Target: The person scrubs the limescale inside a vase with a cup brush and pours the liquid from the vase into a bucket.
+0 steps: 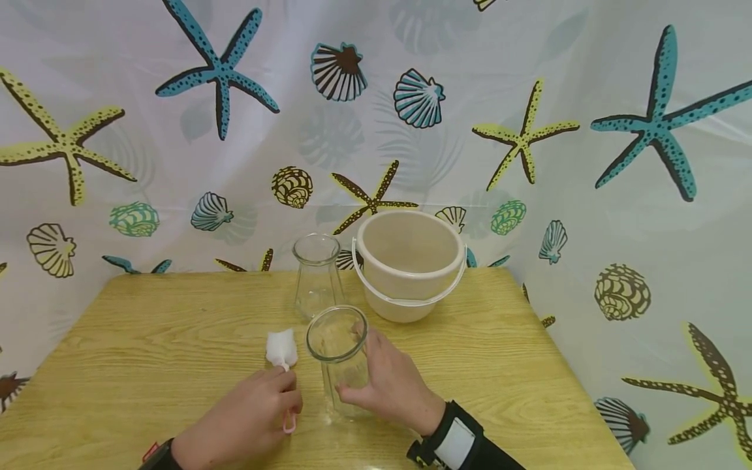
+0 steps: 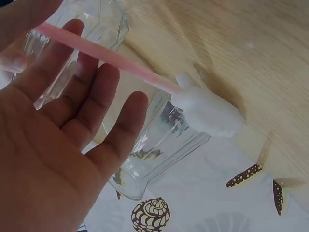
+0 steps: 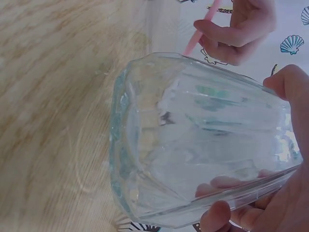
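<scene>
A sponge brush with a white head [image 1: 281, 347] and a pink handle [image 2: 104, 54] is in my left hand [image 1: 252, 405]. Thumb and fingers pinch the handle, and the looped end pokes out below them in the head view. To its right, my right hand [image 1: 396, 385] grips a clear glass vase [image 1: 343, 373] around its side, rim up and slightly tilted. In the right wrist view the vase's thick faceted base [image 3: 120, 145] is close over the wooden table. The sponge head is outside the vase, left of its rim.
A second glass vase [image 1: 318, 287] stands upright behind the held one. Beside it on the right is a cream bucket [image 1: 382, 277] with its handle folded down in front. The wooden table [image 1: 176, 326] ends at a curtain [image 1: 376, 130] printed with starfish and shells.
</scene>
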Action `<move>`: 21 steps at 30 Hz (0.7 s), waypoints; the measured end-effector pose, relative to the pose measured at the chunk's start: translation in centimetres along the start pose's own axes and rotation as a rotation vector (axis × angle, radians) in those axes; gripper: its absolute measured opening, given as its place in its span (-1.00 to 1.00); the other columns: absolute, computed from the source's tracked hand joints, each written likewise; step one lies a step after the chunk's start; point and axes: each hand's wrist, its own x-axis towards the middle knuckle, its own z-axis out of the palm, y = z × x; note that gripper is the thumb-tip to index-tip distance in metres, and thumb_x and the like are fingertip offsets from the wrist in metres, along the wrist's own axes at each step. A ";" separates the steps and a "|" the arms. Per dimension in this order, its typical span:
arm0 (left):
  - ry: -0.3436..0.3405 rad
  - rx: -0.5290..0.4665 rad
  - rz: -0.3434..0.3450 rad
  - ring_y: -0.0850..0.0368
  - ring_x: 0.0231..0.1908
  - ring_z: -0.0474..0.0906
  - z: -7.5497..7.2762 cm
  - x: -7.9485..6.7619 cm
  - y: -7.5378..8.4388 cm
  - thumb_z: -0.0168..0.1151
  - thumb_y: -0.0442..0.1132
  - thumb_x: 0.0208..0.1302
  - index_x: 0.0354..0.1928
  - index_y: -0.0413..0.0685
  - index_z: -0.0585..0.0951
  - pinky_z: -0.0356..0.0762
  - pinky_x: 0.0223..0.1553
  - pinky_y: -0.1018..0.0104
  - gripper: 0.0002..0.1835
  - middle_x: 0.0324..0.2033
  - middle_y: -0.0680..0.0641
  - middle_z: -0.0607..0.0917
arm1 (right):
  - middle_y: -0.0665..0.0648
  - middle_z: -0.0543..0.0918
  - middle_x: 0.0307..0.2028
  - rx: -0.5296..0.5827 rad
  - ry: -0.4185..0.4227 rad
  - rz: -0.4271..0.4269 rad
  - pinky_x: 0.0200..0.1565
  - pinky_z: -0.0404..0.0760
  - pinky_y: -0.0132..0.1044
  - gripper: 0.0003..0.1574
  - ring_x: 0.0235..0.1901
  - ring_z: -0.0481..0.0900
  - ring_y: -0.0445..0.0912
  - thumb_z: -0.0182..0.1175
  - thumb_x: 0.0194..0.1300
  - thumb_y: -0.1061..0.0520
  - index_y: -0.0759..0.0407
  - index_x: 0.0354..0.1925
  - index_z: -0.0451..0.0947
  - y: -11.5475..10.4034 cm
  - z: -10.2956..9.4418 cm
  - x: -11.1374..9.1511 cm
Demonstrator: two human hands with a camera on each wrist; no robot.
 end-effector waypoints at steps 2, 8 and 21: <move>-0.013 0.003 0.007 0.26 -0.46 0.22 0.2 -0.1 0.1 0.28 -0.30 -0.04 -0.59 0.20 0.52 0.33 -0.44 0.34 -0.81 -0.50 0.23 0.33 | 0.08 0.49 -0.02 -0.009 0.008 -0.001 -0.39 0.61 -0.16 0.11 -0.20 0.47 -0.17 0.30 -0.10 -0.36 0.12 0.28 0.15 0.0 0.0 0.0; -0.126 -0.019 -0.015 0.25 -0.44 0.23 0.6 -0.2 0.1 0.25 -0.30 -0.01 -0.61 0.23 0.48 0.27 -0.49 0.36 -0.77 -0.51 0.22 0.33 | 0.09 0.49 -0.02 -0.009 0.015 -0.005 -0.39 0.61 -0.16 0.12 -0.19 0.47 -0.17 0.29 -0.09 -0.35 0.13 0.29 0.14 0.2 0.1 0.0; -0.210 -0.181 -0.146 0.33 -0.44 0.39 0.9 0.1 -0.2 0.35 -0.11 0.04 -0.29 0.06 0.62 0.47 -0.49 0.33 -0.81 -0.40 0.15 0.53 | 0.10 0.47 0.06 -0.002 0.016 -0.014 -0.35 0.62 -0.16 0.10 -0.14 0.46 -0.16 0.30 -0.09 -0.33 0.13 0.29 0.14 0.3 0.1 -0.1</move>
